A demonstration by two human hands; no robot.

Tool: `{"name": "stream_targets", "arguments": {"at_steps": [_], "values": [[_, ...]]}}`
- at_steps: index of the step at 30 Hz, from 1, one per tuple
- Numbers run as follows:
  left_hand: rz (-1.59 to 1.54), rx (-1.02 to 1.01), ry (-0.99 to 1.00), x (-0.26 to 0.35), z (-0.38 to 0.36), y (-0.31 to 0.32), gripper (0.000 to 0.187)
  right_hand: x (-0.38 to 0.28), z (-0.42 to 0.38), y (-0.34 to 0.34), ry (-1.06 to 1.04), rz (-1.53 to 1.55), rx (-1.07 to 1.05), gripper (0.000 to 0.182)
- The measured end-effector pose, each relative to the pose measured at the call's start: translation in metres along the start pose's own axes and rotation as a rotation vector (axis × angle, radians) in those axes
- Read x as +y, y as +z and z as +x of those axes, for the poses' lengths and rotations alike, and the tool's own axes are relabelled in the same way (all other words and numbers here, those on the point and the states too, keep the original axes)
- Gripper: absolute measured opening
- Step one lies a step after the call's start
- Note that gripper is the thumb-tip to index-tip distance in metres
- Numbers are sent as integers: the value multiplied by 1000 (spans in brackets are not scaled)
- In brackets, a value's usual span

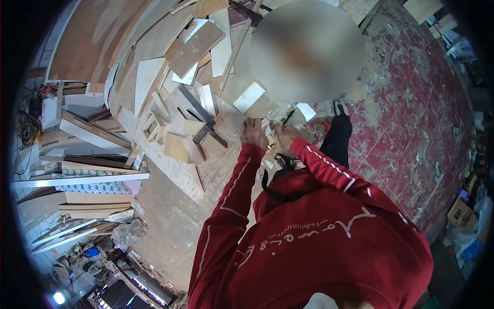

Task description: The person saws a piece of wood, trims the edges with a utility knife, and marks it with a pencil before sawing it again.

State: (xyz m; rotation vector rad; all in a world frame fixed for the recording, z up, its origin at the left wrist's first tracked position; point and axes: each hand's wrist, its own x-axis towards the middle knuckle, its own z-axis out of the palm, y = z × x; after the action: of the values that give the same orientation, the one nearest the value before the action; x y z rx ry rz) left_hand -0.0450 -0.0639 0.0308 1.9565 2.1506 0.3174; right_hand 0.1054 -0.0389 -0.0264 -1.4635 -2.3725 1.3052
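Note:
My left hand [254,134] is closed in a fist on the work surface, and whatever it grips is hidden under the fingers. Close beside it, my right hand [286,136] has its fingers curled in toward the left hand; what they hold is too small to make out. Pale bits of wood [271,139] show between the two hands. A thin dark tool-like piece [288,117] lies just beyond my right fingers. A white offcut [306,112] is a little farther to the right, and another white board piece [249,97] lies beyond my left hand.
Wood blocks [176,148], a dark bar-shaped piece [196,107] and a brown board [196,49] are scattered at left. Stacked boards [98,206] line the far left. A dusty red tiled floor [396,118] spreads right, near a dark-clad leg [337,136]. A round blur hides the top middle.

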Motion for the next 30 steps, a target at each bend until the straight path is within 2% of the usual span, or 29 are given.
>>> {"name": "stream_targets", "arguments": {"at_steps": [1, 4, 5, 6, 7, 12, 14, 15, 16, 17, 18, 19, 20, 21, 22, 23, 24, 25, 27, 29, 30], "values": [[2, 16, 8, 2, 1, 0, 35, -9, -1, -15, -4, -4, 0, 34], [-2, 36, 12, 1, -4, 2, 36, -28, -17, -39, 34, 3, -142, 49], [-13, 53, 7, 2, -5, 4, 36, -26, -17, -36, 37, 0, -148, 49], [-18, 49, 2, 3, -6, 4, 36, -23, -17, -29, 32, 11, -95, 39], [-30, 48, -3, 4, -6, 2, 36, -18, -14, -19, 24, 25, -39, 36], [-67, 77, 4, 1, -9, 4, 36, -10, -9, -13, 14, -83, -60, 36], [-106, 125, 73, -7, -6, 6, 37, -12, -10, -22, -21, -123, -69, 37], [-102, 137, 77, -13, -8, 12, 37, -7, -7, -19, 48, -5, -41, 47], [-257, 200, -6, -20, -9, 16, 40, -8, -3, -25, 113, 113, -8, 65], [-414, 252, -91, -26, -15, 21, 42, -8, -2, -29, 107, 113, -2, 65], [-543, 257, -249, -8, -17, -4, 42, -17, -9, -44, 328, 497, -56, 60], [-544, 262, -252, 1, -16, -14, 42, -26, -15, -60, 546, 877, -112, 57], [-832, 326, -304, 8, -16, -21, 38, -31, -23, -70, 474, 1064, -83, 42], [-1122, 391, -350, 12, -16, -23, 35, -33, -25, -70, 470, 1055, -85, 42], [-1095, 503, -242, 7, -13, -13, 32, -35, -25, -69, 340, 1013, -40, 37], [-1100, 516, -240, 5, -12, -10, 32, -37, -24, -69, 210, 968, 4, 32], [-1050, 427, -233, 3, -12, -10, 34, -42, -17, -60, 119, 1044, 88, 26], [-999, 338, -229, 1, -13, -9, 36, -40, -18, -58, 115, 1034, 84, 26], [-1066, 391, -230, 10, -9, -11, 34, -46, -25, -63, 86, 892, 62, 25], [-1253, 422, -347, 22, -7, -27, 29, -57, -30, -67, 85, 931, 69, 23], [-1367, 405, -338, 21, -7, -27, 28, -58, -29, -64, 44, 964, 123, 22]]}}
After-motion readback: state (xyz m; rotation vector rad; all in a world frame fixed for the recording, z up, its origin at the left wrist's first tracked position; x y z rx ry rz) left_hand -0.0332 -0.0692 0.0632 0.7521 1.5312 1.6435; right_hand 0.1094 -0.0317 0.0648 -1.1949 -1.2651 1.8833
